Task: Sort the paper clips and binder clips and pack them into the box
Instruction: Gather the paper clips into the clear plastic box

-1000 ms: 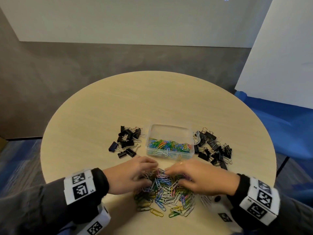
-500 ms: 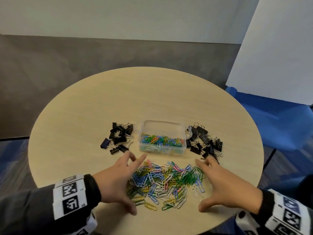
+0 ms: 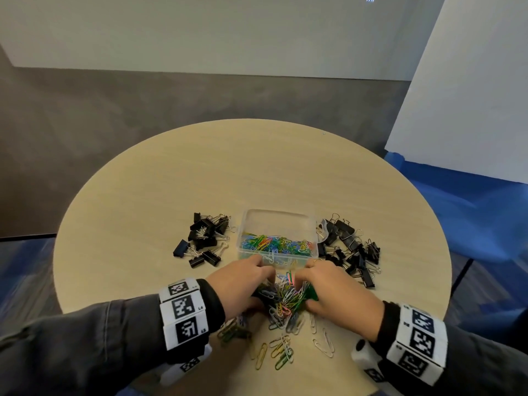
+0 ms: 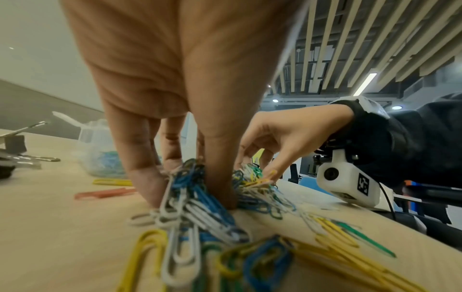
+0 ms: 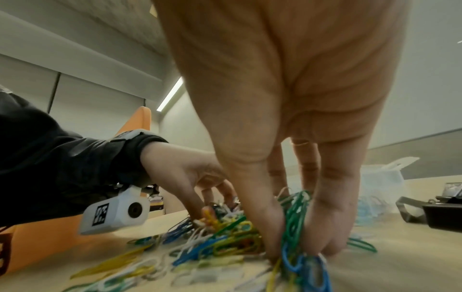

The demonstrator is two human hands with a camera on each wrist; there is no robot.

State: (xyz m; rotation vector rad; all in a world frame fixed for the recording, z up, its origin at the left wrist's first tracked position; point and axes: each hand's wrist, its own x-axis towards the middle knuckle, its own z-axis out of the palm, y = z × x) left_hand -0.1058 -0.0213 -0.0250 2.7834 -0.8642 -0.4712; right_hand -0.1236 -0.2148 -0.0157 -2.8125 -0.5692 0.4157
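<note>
A heap of coloured paper clips (image 3: 284,300) lies on the round table just in front of the clear plastic box (image 3: 278,221), which holds several more paper clips. My left hand (image 3: 264,284) and right hand (image 3: 305,287) press in on the heap from both sides. In the left wrist view my left hand (image 4: 190,177) has thumb and fingers curled into a bunch of clips (image 4: 200,207). In the right wrist view my right hand (image 5: 295,237) pinches green and blue clips (image 5: 292,221). Both palms hide the middle of the heap.
Black binder clips lie in two piles, one left of the box (image 3: 205,238) and one right of it (image 3: 351,250). Stray paper clips (image 3: 281,352) are scattered near the table's front edge. The far half of the table (image 3: 251,167) is bare wood.
Half a second ago both hands lay spread open on either side of the flat heap. They have since swept inward and curled round it, bunching the clips into a tight mound.
</note>
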